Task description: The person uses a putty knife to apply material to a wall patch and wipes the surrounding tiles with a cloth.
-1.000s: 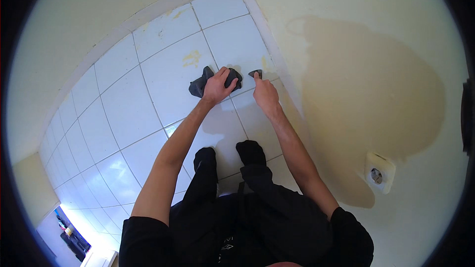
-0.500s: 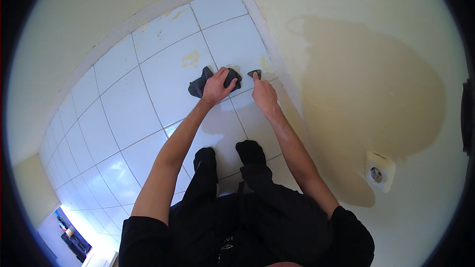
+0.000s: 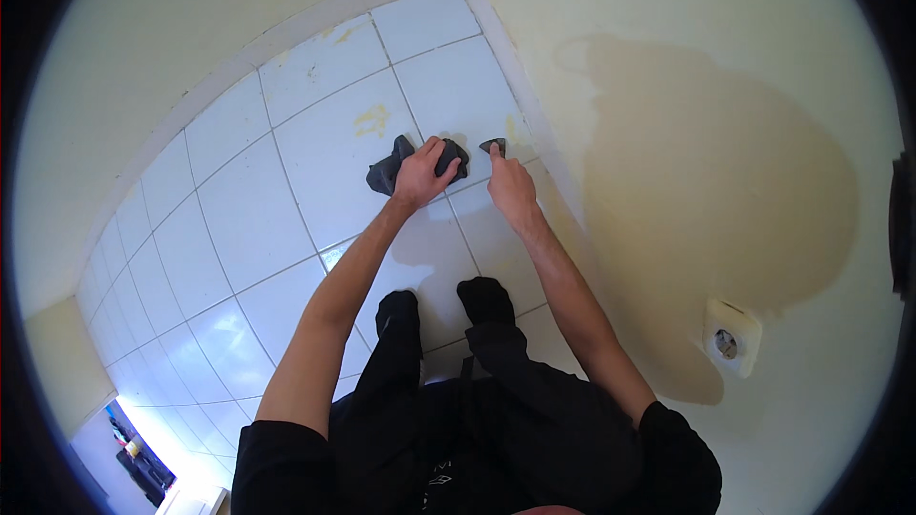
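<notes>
My left hand (image 3: 423,175) presses a crumpled dark grey cloth (image 3: 386,168) onto the white tiled floor (image 3: 239,200), with its fingers closed over the bunched part. To the right of it, my right hand (image 3: 512,187) grips a small putty knife (image 3: 492,147) whose handle is hidden in the palm. The index finger lies stretched along the dark blade, and the blade rests at or just above the tile. Just beyond the blade, near the wall, a yellowish smear (image 3: 510,127) marks the floor. Another yellow stain (image 3: 372,120) lies past the cloth.
A cream wall (image 3: 668,10) with a skirting strip rises close on my right, carrying an uncovered socket box (image 3: 730,339). My feet in black socks (image 3: 485,299) stand on the tiles behind my hands. Bright light and several dark items (image 3: 143,472) show at the lower left.
The whole view has shifted slightly, so the scene sits a little lower. Both hands keep their holds and stay in nearly the same places on the tiles.
</notes>
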